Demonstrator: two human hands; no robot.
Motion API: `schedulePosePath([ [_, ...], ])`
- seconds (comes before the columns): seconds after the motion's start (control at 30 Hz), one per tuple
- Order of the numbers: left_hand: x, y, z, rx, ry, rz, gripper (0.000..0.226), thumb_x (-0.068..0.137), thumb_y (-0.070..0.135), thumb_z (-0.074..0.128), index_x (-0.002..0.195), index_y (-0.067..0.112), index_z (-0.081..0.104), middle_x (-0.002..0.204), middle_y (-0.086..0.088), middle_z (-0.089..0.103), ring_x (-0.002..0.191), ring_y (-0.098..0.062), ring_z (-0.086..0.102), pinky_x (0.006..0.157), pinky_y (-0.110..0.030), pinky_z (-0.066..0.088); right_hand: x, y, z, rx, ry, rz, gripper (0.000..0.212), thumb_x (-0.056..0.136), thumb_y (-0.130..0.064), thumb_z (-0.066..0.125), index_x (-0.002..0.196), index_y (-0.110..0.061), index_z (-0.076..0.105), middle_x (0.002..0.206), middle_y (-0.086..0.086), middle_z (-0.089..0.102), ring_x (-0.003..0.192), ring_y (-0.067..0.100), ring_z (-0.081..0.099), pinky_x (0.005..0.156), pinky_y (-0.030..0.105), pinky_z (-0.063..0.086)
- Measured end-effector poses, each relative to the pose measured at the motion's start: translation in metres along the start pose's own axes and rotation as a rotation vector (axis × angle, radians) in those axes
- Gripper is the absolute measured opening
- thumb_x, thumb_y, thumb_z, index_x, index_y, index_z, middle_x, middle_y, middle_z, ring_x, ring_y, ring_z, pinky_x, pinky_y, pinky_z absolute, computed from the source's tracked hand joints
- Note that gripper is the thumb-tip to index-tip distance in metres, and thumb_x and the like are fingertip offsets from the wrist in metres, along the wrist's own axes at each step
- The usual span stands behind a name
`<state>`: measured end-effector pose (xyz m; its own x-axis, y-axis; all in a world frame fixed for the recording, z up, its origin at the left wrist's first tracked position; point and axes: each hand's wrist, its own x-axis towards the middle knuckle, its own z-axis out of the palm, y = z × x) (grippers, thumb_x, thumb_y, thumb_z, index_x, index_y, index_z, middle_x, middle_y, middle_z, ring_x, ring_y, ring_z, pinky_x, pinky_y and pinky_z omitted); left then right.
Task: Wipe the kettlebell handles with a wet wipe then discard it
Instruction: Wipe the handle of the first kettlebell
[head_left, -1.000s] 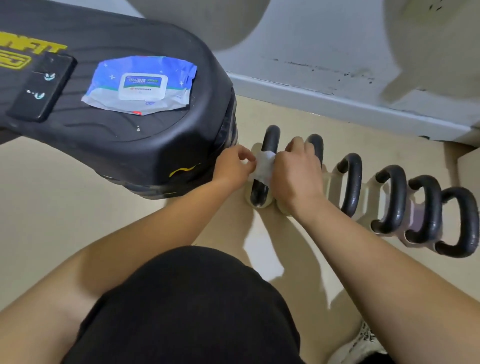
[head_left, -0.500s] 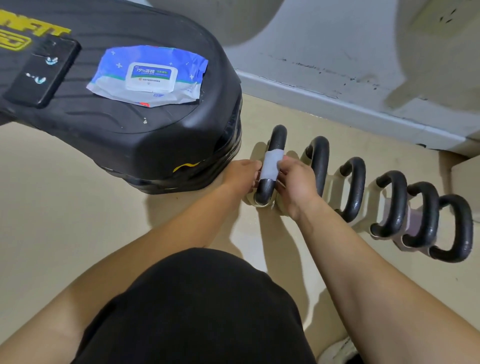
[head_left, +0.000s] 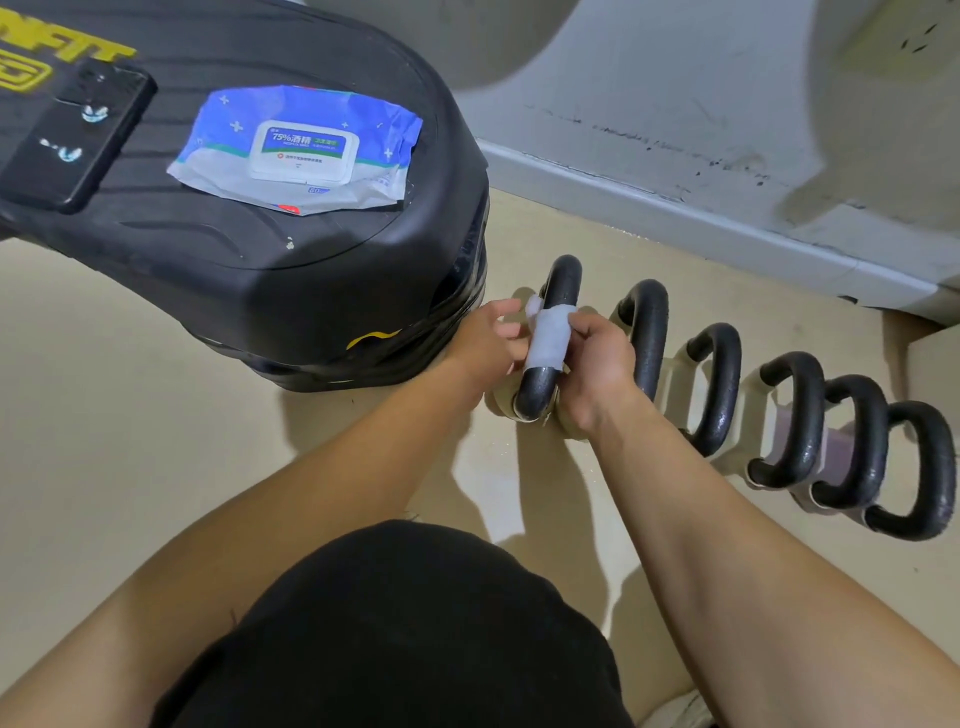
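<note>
Several kettlebells with black handles stand in a row on the floor along the wall. A white wet wipe (head_left: 546, 338) is wrapped over the handle of the leftmost kettlebell (head_left: 558, 283). My left hand (head_left: 485, 345) pinches the wipe's left end beside the handle. My right hand (head_left: 597, 358) pinches its right end on the other side, between this handle and the second kettlebell handle (head_left: 649, 332). The wipe is pulled tight across the bar.
A black bench pad (head_left: 311, 270) sits just left of the kettlebells, carrying a blue pack of wet wipes (head_left: 301, 150) and a black phone (head_left: 72, 135). A grey wall skirting (head_left: 675, 208) runs behind. My black-clad knee (head_left: 415, 623) fills the foreground.
The wipe has slid along the leftmost handle while both hands kept hold of its ends. My head moved closer, so the view shifted slightly.
</note>
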<state>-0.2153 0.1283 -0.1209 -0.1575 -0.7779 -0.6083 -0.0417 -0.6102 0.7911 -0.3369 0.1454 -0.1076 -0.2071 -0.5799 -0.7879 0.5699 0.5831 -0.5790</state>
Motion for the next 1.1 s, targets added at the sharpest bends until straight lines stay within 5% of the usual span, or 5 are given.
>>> schedulePosePath([
  [0.2, -0.004, 0.006, 0.005, -0.105, 0.034, 0.012, 0.026, 0.091, -0.008, 0.06, 0.113, 0.003, 0.066, 0.09, -0.011, 0.071, 0.054, -0.007, 0.066, 0.051, -0.016, 0.051, -0.019, -0.001, 0.002, -0.032, 0.079, -0.015, 0.017, 0.092, -0.021, 0.061, 0.093, -0.008, 0.073, 0.086, 0.006, 0.073, 0.085, 0.027, 0.07, 0.096, 0.043, 0.057],
  [0.5, -0.008, 0.02, 0.009, -0.304, 0.03, -0.133, 0.025, 0.097, 0.01, 0.057, 0.118, 0.001, 0.067, 0.11, -0.025, 0.07, 0.092, -0.031, 0.068, 0.09, -0.043, 0.058, -0.019, 0.004, 0.0, -0.062, 0.019, 0.056, 0.03, 0.093, -0.038, 0.059, 0.102, -0.012, 0.072, 0.092, 0.007, 0.074, 0.091, 0.027, 0.07, 0.1, 0.042, 0.055],
  [0.67, -0.011, 0.024, 0.01, -0.169, 0.094, -0.067, 0.007, 0.093, 0.007, 0.065, 0.097, 0.008, 0.071, 0.093, -0.014, 0.072, 0.083, -0.024, 0.072, 0.074, -0.03, 0.06, -0.018, 0.006, -0.006, -0.139, 0.095, -0.031, 0.032, 0.091, -0.011, 0.052, 0.062, -0.012, 0.065, 0.073, 0.008, 0.06, 0.065, 0.025, 0.053, 0.072, 0.037, 0.044],
  [0.93, -0.02, 0.015, 0.018, 0.153, 0.256, 0.132, 0.026, 0.08, 0.034, 0.07, 0.077, 0.008, 0.075, 0.076, -0.003, 0.075, 0.072, -0.022, 0.069, 0.086, -0.043, 0.059, -0.035, 0.035, -0.008, -0.335, 0.225, -0.395, 0.029, 0.093, -0.009, 0.057, 0.112, -0.016, 0.077, 0.103, -0.002, 0.078, 0.095, 0.017, 0.073, 0.093, 0.035, 0.058],
  [1.1, -0.019, 0.011, 0.026, 0.191, 0.311, 0.22, 0.025, 0.086, 0.02, 0.075, 0.11, 0.01, 0.074, 0.093, 0.0, 0.075, 0.093, -0.014, 0.071, 0.094, -0.029, 0.054, -0.035, 0.038, -0.008, -0.386, 0.175, -0.566, 0.024, 0.098, -0.011, 0.059, 0.116, -0.014, 0.075, 0.102, -0.02, 0.074, 0.1, 0.015, 0.071, 0.096, 0.029, 0.054],
])
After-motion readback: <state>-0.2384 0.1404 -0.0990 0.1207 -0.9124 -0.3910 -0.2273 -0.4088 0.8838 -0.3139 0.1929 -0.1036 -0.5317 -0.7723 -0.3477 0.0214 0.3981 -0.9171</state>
